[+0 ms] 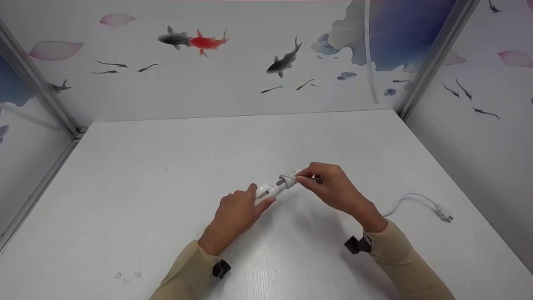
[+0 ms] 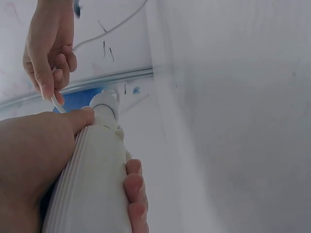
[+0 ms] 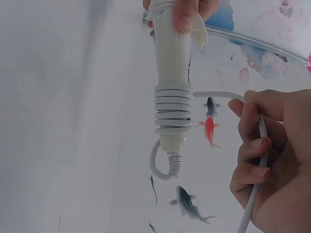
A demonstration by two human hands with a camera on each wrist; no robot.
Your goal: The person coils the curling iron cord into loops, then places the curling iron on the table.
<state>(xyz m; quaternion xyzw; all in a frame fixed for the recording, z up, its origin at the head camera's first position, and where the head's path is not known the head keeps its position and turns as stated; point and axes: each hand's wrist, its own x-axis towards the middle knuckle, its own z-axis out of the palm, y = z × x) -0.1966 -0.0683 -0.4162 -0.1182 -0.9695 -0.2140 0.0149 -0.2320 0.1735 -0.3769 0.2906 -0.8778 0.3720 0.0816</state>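
A white curling iron, with a flared lever in the right wrist view, is held up over the table, tilted in the head view. My left hand grips its thick, ribbed barrel, thumb on one side and fingers on the other. Several turns of white power cord lie around the handle, near the spring-like sleeve at its end. My right hand pinches the cord beside the turns, and the cord's length runs down across the curled fingers.
The cord's loose end trails over the white table to a two-pin plug at the right. Walls printed with fish and petals enclose the back and sides, with metal posts at the corners. Small marks show at the front left.
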